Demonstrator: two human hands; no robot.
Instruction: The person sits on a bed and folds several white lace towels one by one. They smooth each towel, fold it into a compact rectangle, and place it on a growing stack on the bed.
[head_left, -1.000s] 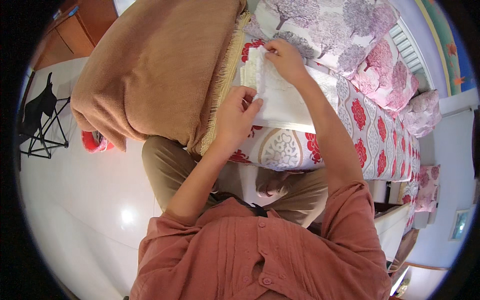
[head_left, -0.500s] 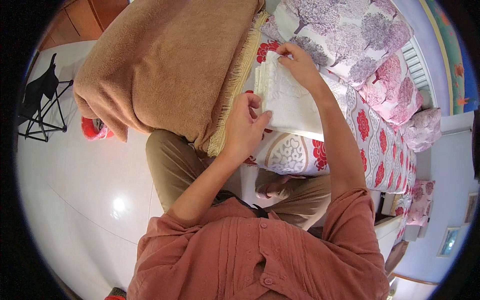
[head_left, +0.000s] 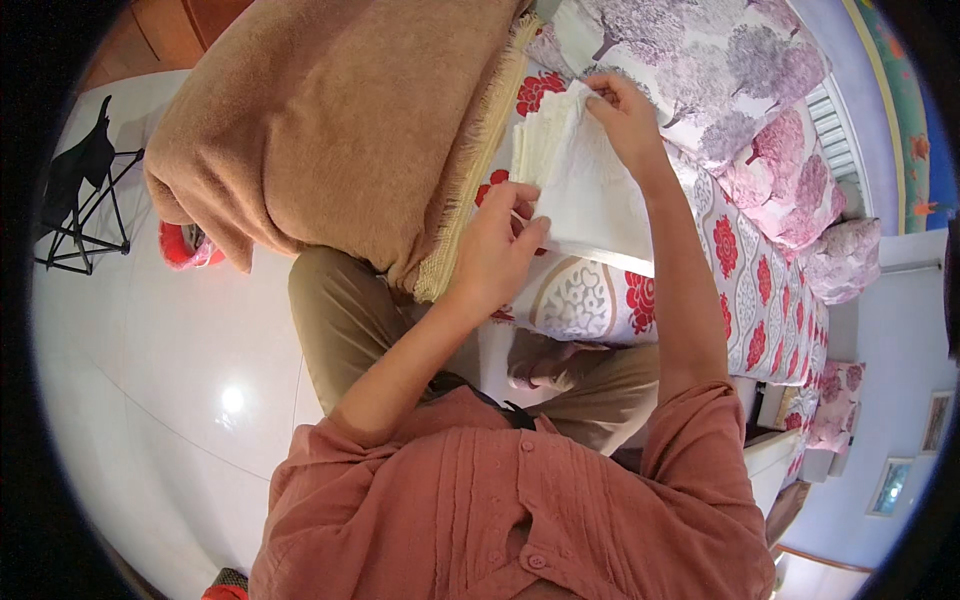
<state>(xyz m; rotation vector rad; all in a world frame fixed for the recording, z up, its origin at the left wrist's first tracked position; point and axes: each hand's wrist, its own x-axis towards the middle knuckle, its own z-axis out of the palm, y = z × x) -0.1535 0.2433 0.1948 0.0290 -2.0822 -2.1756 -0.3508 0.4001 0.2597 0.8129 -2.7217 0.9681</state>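
Observation:
A folded white cloth point(head_left: 590, 205) with several layers lies on a bed cover patterned in red flowers and grey ovals point(head_left: 577, 300). The far corner of the cloth is raised, pinched between the thumb and fingers of my right hand point(head_left: 627, 122). My left hand point(head_left: 497, 245) is curled round the cloth's left edge, thumb toward me and fingers bent over the layers. The fingertips of that hand are partly hidden by the cloth and by each other.
A brown blanket point(head_left: 320, 130) with a cream fringe point(head_left: 480, 140) is heaped at the left. Tree-print pillows point(head_left: 700, 70) lean at the far right. A black folding stool point(head_left: 85, 185) and a red basket point(head_left: 180, 245) stand on the pale floor point(head_left: 180, 350).
My right hand has moved slightly right and up, lifting the cloth's far corner so its layers fan and slant. My left hand stays at the left edge, its fingers slightly farther onto the cloth.

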